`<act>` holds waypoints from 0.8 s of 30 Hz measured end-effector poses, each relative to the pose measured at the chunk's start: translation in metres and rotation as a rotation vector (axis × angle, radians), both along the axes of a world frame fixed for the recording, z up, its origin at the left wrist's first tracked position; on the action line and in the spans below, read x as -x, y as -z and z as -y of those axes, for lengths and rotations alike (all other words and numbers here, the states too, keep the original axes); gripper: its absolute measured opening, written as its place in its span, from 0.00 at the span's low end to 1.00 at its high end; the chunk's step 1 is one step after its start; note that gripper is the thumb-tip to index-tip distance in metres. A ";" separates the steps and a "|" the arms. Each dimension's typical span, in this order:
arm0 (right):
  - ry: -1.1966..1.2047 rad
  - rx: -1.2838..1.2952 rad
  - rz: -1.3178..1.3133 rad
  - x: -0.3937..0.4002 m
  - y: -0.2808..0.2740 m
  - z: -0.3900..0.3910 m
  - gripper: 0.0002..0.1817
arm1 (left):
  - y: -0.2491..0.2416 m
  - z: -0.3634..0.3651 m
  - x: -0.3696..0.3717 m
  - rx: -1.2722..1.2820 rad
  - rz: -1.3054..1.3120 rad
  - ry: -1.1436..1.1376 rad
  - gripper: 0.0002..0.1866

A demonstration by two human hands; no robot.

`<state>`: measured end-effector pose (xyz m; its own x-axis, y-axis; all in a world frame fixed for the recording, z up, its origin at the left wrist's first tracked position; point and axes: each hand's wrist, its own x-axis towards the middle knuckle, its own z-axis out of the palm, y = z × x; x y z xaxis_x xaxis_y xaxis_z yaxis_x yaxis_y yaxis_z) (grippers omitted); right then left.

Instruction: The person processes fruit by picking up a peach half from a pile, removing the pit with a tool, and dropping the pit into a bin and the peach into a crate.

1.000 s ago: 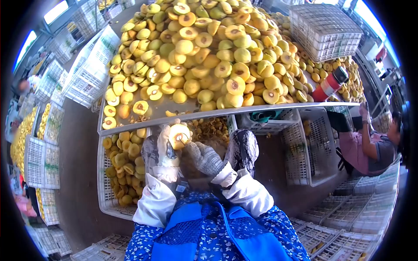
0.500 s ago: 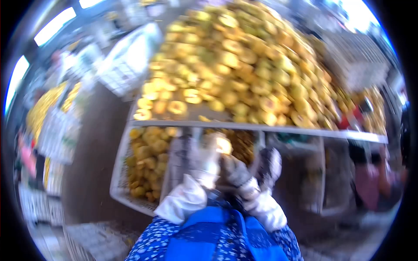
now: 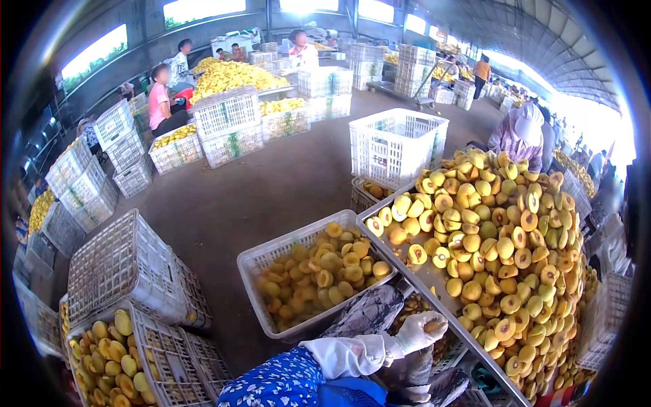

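Note:
My left hand (image 3: 419,332), in a white glove, is closed around a small brownish-yellow piece that looks like a fruit half (image 3: 432,327), beside the table's metal edge. Just below it is my right hand (image 3: 415,365), in a greyish glove; its fingers are hidden or too unclear to make out. On the table (image 3: 441,302) lies a large heap of halved yellow fruit (image 3: 505,251), many with cut faces up. A white crate (image 3: 251,271) of yellow fruit halves stands left of my hands. Small brown pieces (image 3: 410,308) show below the table's edge.
An upright white crate (image 3: 397,146) stands beyond the table. Stacked crates (image 3: 125,268) and a crate of fruit (image 3: 108,356) are at the lower left. A person in a patterned top (image 3: 519,136) sits behind the heap. Further people, fruit piles and crates stand in the background.
The view has swung left and up, and is sharper. The heap and table now appear at the right, with more floor, crates and people visible. My hands remain close together by the table edge.

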<state>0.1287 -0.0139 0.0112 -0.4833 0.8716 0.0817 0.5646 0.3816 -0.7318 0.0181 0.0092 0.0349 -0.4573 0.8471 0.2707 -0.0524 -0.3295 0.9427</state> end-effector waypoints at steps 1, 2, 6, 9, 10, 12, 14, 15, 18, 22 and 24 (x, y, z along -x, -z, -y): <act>-0.014 0.025 -0.001 -0.001 -0.001 0.000 0.16 | 0.004 -0.001 0.000 0.081 0.164 0.124 0.06; -0.035 0.055 -0.017 -0.002 -0.004 -0.003 0.16 | 0.008 -0.001 0.002 0.096 0.266 0.194 0.06; -0.209 0.395 -0.244 -0.021 -0.013 -0.007 0.17 | -0.022 0.013 0.015 0.195 0.309 0.434 0.06; -0.347 0.985 -0.584 -0.057 -0.033 -0.003 0.18 | -0.025 0.015 0.030 0.079 -0.205 0.669 0.06; -0.353 1.124 -0.670 -0.060 -0.031 0.001 0.18 | -0.023 0.016 0.027 0.077 -0.173 0.707 0.06; -0.239 1.285 -0.742 -0.062 -0.001 0.005 0.20 | -0.019 0.017 0.018 0.171 0.002 0.762 0.06; -0.052 1.390 -1.039 -0.044 0.014 0.023 0.23 | -0.019 0.016 0.010 0.317 0.311 0.726 0.07; 0.042 1.411 -1.336 -0.020 0.007 0.035 0.26 | -0.020 0.017 0.007 0.353 0.467 0.668 0.08; 0.336 1.326 -1.415 0.005 -0.012 0.043 0.25 | -0.019 0.017 0.010 0.517 0.833 0.683 0.12; -0.012 1.315 -1.012 0.001 -0.029 0.031 0.20 | 0.001 0.014 0.020 0.506 0.706 0.516 0.21; -0.035 1.198 -0.872 -0.004 -0.018 0.024 0.22 | 0.005 0.005 0.030 0.384 0.703 0.466 0.21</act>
